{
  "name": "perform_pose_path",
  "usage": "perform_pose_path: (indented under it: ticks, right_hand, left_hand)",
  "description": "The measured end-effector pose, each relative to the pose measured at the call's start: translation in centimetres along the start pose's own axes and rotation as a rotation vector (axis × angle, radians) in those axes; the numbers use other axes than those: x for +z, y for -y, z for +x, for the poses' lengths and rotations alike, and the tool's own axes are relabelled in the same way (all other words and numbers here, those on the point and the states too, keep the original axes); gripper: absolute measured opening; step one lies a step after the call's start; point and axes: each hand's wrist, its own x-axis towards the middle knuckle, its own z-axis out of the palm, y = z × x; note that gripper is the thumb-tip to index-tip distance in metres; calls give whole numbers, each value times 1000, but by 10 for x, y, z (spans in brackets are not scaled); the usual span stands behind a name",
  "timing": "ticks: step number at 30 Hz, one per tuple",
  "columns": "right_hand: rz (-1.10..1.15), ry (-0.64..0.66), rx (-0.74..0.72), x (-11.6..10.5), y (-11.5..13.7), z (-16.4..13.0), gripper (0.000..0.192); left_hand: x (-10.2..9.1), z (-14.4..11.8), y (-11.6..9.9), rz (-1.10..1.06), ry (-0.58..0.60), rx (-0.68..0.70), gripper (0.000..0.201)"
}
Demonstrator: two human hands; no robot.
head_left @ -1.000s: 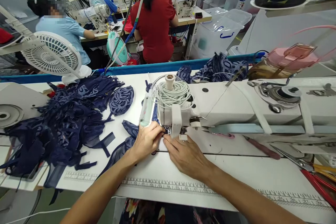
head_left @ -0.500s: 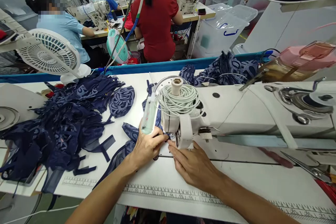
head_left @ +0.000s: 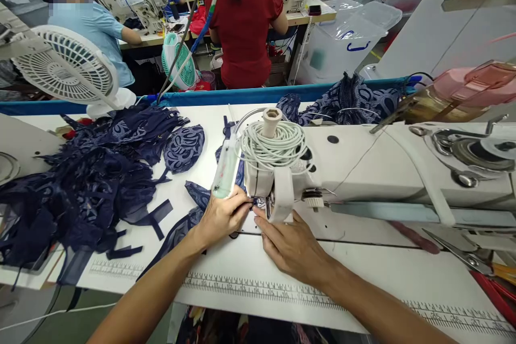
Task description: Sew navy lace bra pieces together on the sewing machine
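My left hand [head_left: 223, 219] is at the needle area of a white sewing machine [head_left: 363, 153], thumb and forefinger pinched on the edge of a navy lace piece [head_left: 186, 224]. That piece trails to the left, partly under my wrist. My right hand [head_left: 288, 250] lies on the machine bed with its fingers stretched out, fingertips beside the presser foot [head_left: 260, 202] and close to my left fingertips. The machine head hides part of the right fingers and the stitching spot. A coil of pale cord [head_left: 274, 145] sits on top of the head.
A heap of navy pieces [head_left: 100, 183] covers the left, with a single lace cup [head_left: 184, 149] beside it. More lace [head_left: 346, 102] lies behind the machine. Scissors [head_left: 471, 260] rest at right. A white fan [head_left: 66, 67] stands at back left. Co-workers sit beyond the blue edge [head_left: 193, 98].
The view has shifted a little, so most of the table appears slightly higher and farther left. Both hands stay at the presser foot, with little visible movement of the fabric.
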Motion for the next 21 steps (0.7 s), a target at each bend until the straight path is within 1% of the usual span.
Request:
perform_pose_path:
  ticks: [4,12,16,21]
  right_hand:
    - [34,-6,17,2,1,-2,27]
    - [22,0,19,0,3,0,27]
    - [27,-3,28,-1,4,0,27]
    - [45,-12,41,-1,4,-1,26]
  left_hand:
    - [1,0,2,-46,-5,3,18]
    - [-3,1,2,-11,83,-1,24]
    - [-3,0,3,63,106,60,22]
    - [-1,-3,4,129,93,120,24]
